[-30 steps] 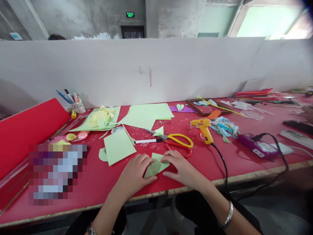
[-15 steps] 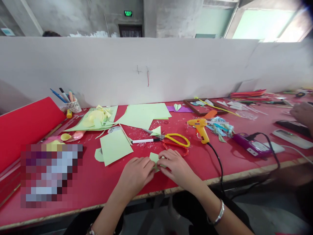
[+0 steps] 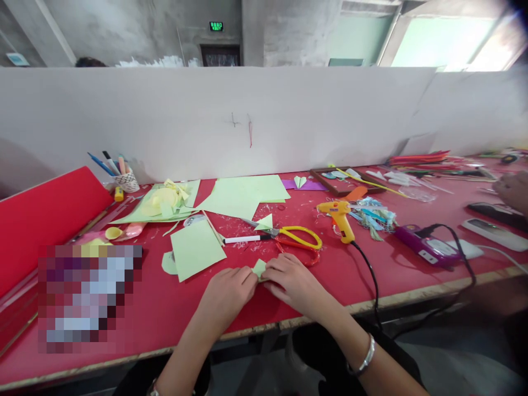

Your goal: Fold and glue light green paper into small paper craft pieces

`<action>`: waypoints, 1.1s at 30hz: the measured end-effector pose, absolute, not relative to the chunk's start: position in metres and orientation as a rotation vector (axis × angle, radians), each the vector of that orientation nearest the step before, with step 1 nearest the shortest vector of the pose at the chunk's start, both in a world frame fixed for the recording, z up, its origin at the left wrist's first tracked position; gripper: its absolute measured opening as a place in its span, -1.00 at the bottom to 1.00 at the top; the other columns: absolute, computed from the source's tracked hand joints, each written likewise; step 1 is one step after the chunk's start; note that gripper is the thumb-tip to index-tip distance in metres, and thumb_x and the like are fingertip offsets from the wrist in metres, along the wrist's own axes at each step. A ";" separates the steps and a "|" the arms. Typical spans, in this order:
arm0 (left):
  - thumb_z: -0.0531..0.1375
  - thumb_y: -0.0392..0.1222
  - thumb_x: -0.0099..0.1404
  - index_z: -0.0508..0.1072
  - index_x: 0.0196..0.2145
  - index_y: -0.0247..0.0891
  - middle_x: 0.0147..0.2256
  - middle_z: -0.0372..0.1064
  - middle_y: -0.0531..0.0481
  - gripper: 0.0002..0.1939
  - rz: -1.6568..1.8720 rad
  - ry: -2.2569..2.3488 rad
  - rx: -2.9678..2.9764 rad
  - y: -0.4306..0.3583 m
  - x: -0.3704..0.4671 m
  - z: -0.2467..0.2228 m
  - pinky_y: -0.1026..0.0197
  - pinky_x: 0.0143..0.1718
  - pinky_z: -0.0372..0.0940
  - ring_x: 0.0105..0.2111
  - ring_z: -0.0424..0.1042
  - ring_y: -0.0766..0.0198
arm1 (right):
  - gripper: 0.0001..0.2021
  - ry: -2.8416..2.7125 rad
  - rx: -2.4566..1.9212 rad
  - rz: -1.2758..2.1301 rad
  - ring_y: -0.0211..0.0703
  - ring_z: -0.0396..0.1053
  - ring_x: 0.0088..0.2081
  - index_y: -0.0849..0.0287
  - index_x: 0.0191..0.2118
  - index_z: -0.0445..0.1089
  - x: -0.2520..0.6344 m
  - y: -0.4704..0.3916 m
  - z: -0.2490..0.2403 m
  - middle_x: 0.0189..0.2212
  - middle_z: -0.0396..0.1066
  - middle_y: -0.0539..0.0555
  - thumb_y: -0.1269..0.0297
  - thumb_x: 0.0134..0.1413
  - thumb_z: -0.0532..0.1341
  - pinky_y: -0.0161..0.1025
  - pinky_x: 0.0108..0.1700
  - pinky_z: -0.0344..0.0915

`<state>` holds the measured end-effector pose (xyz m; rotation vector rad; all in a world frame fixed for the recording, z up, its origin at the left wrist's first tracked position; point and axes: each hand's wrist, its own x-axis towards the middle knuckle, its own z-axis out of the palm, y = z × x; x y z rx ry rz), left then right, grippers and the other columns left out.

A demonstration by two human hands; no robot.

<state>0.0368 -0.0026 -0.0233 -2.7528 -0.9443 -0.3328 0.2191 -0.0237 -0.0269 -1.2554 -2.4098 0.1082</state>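
Between my two hands is a small piece of pale green paper (image 3: 259, 269), mostly covered by my fingers. My left hand (image 3: 232, 290) pinches its left side, and my right hand (image 3: 291, 280) grips its right side. Both hands are low over the red tabletop, close to the front edge. Just beyond them lie scissors (image 3: 299, 237) with yellow and red handles, a small green paper triangle (image 3: 264, 222) on the blades, and a white marker (image 3: 243, 239) with a black cap. A green paper square (image 3: 198, 250) rests left of my hands.
A yellow glue gun (image 3: 340, 219) with a black cord stands to the right, before a purple power strip (image 3: 427, 246). Large green sheets (image 3: 243, 192) lie at the back against a white partition (image 3: 165, 121). A pen cup (image 3: 127, 180) stands left. Another person's hand (image 3: 513, 190) is far right.
My right hand has moved slightly left, closer to my left hand. Less of the green paper shows between my fingers now. The view has shifted slightly.
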 end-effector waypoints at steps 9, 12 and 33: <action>-0.04 -0.39 0.18 0.25 -0.52 -0.25 -0.60 0.26 0.09 -0.82 -0.599 -0.750 -2.579 -0.014 0.042 -0.015 0.19 -0.35 0.08 -0.55 0.24 0.32 | -0.74 -2.200 -1.077 0.266 -0.28 0.18 -0.47 0.19 -0.51 0.27 0.212 -0.032 -0.025 -0.58 0.29 -0.03 0.27 0.16 0.02 -0.30 -0.27 0.11; -0.05 -0.39 0.17 0.25 -0.57 -0.25 -0.65 0.22 0.11 -0.78 -0.654 -0.763 -2.554 -0.012 0.037 -0.011 0.22 -0.39 0.05 -0.60 0.19 0.36 | -0.73 -2.101 -1.065 0.406 -0.32 0.18 -0.51 0.19 -0.54 0.27 0.213 -0.033 -0.019 -0.62 0.26 -0.06 0.27 0.15 0.04 -0.34 -0.29 0.12; -0.02 -0.33 0.26 0.31 -0.30 -0.24 -0.33 0.32 -0.03 -0.87 -1.119 -1.087 -2.934 -0.018 0.021 -0.016 0.34 -0.32 0.27 -0.31 0.34 0.34 | -0.88 -1.991 -0.907 0.278 -0.23 0.30 -0.30 0.19 -0.27 0.33 0.211 -0.038 -0.024 -0.36 0.35 0.08 0.33 0.02 0.17 -0.33 -0.26 0.25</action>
